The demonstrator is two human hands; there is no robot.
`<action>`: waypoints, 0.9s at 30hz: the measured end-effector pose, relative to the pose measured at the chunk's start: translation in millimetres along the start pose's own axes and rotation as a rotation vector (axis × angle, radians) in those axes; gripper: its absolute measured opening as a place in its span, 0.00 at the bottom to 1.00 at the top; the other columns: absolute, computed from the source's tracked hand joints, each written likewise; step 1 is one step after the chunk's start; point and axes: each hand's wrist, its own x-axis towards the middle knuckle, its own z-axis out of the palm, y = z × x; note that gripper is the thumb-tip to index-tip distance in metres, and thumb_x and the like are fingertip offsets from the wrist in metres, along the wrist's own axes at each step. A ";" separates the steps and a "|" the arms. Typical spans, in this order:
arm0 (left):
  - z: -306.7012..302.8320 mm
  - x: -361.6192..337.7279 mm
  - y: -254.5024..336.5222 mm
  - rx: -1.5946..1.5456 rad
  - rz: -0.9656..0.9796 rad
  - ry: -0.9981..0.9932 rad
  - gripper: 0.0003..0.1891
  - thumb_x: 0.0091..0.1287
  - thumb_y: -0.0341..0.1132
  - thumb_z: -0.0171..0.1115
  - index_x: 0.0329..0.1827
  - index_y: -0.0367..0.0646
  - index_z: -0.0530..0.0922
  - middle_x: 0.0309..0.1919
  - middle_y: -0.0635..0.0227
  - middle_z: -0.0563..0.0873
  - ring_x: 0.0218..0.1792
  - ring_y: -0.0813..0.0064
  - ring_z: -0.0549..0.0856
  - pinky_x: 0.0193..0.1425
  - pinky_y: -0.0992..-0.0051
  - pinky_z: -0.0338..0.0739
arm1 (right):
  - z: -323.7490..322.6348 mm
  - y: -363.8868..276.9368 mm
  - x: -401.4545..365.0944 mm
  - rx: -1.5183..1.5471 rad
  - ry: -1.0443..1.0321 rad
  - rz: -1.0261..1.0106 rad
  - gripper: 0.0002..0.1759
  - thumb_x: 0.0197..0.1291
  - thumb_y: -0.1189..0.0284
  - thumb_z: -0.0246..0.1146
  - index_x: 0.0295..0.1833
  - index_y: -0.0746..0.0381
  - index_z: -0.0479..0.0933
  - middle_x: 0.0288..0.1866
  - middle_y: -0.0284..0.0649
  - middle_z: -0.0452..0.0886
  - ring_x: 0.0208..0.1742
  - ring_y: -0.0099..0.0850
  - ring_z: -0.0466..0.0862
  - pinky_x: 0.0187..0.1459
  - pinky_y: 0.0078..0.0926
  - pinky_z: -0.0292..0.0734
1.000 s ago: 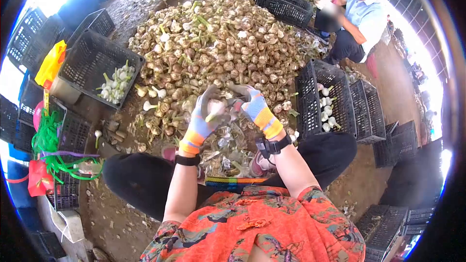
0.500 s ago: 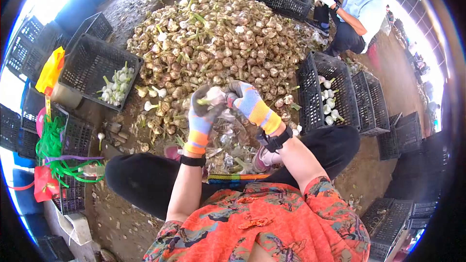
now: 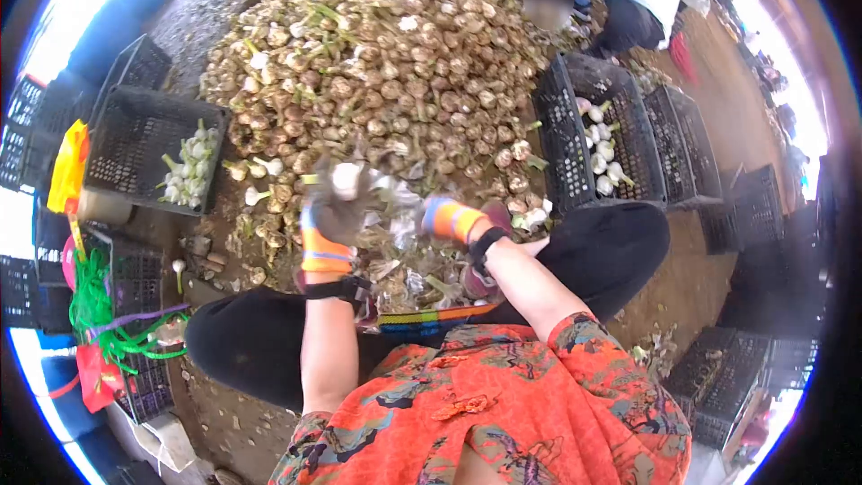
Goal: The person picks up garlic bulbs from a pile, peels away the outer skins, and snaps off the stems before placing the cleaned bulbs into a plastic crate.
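My left hand (image 3: 337, 211), in a dark-palmed glove with orange and blue bands, is closed on a pale, peeled-looking garlic bulb (image 3: 346, 178) at the front of the pile. My right hand (image 3: 449, 218), gloved alike, is apart from it to the right, low over loose skins. Motion smears its fingers, so I cannot see whether they hold anything. Before both hands rises a big heap of unpeeled garlic (image 3: 386, 72). Papery garlic skins (image 3: 404, 224) lie between my feet.
Black crates with cleaned garlic stand left (image 3: 108, 157) and right (image 3: 561, 144). More crates (image 3: 727, 386) are at lower right. Green netting (image 3: 94, 292) and a yellow bag (image 3: 70, 166) hang at left. Another person (image 3: 628, 0) bends down behind the right crate.
My hands have come apart: the left keeps the garlic bulb, the right has dropped lower and away from it. The view has shifted slightly. The other person has leaned down.
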 end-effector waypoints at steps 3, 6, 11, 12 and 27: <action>-41.5 30.4 57.2 -0.166 0.338 -0.113 0.27 0.65 0.44 0.52 0.62 0.35 0.63 0.61 0.50 0.67 0.63 0.56 0.66 0.65 0.56 0.63 | 55.5 34.6 11.7 0.225 -0.001 0.389 0.19 0.42 0.63 0.60 0.38 0.64 0.80 0.42 0.53 0.80 0.45 0.45 0.80 0.47 0.36 0.74; 21.5 9.3 99.4 -0.399 0.522 0.041 0.37 0.64 0.53 0.50 0.68 0.37 0.52 0.65 0.49 0.61 0.69 0.57 0.55 0.72 0.58 0.47 | 65.2 79.6 32.2 0.551 0.529 0.834 0.19 0.43 0.68 0.57 0.42 0.65 0.75 0.46 0.55 0.78 0.48 0.51 0.77 0.49 0.39 0.73; -8.2 12.8 51.3 -0.059 0.311 0.111 0.30 0.66 0.54 0.46 0.63 0.41 0.61 0.58 0.55 0.71 0.57 0.61 0.72 0.59 0.65 0.70 | 65.2 112.5 79.1 0.317 0.598 0.496 0.21 0.55 0.71 0.47 0.55 0.63 0.69 0.59 0.54 0.69 0.57 0.49 0.71 0.55 0.41 0.69; 4.1 10.4 29.6 -0.093 0.258 0.339 0.26 0.66 0.51 0.48 0.60 0.43 0.66 0.50 0.59 0.77 0.51 0.65 0.77 0.54 0.68 0.74 | 69.8 118.7 88.2 0.159 0.482 0.474 0.22 0.55 0.72 0.46 0.57 0.62 0.68 0.61 0.53 0.66 0.57 0.49 0.71 0.56 0.41 0.68; 1.6 20.6 -36.6 0.766 0.214 -0.094 0.28 0.57 0.18 0.56 0.64 0.37 0.63 0.61 0.63 0.69 0.58 0.73 0.71 0.59 0.75 0.68 | -48.6 -15.7 8.6 1.736 0.340 -0.240 0.23 0.56 0.69 0.63 0.57 0.62 0.69 0.47 0.34 0.79 0.41 0.24 0.79 0.43 0.22 0.76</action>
